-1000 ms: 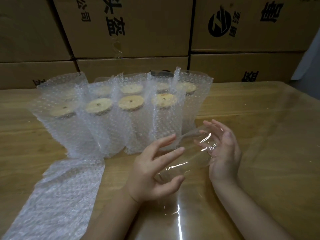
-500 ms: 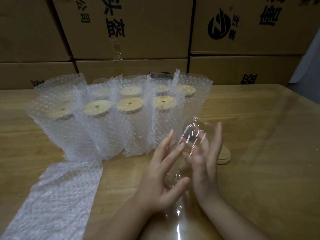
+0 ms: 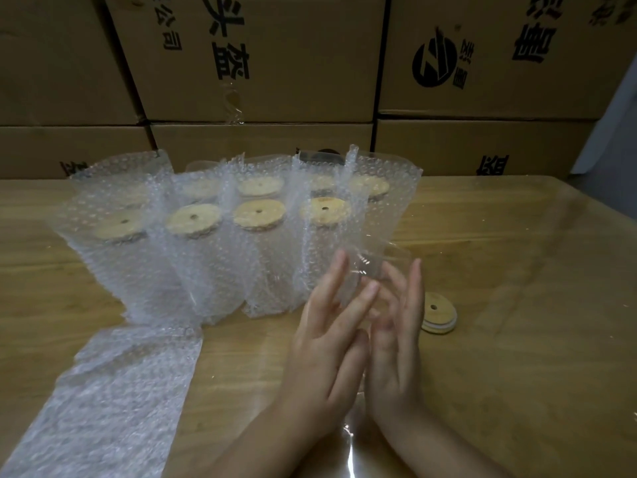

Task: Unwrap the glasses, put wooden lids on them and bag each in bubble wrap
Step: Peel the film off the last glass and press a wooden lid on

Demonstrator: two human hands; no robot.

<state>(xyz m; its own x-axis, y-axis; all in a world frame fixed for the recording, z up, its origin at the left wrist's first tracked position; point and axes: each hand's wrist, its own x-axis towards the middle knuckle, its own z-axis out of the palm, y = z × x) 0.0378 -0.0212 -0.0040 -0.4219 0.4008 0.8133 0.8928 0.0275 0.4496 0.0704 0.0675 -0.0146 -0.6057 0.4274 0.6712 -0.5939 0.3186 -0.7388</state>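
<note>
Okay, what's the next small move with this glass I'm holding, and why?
Probably reach your right hand to the loose wooden lid lying beside it on the table: the glass pressed between it and your left hand has no lid yet.

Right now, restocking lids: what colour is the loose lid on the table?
Pale tan wood lid, small dark centre hole; head view.

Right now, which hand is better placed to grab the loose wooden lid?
Probably the right hand. The wooden lid lies on the table just beside it, on its outer side. The left hand is on the other side of the glass and would have to cross over.
</note>
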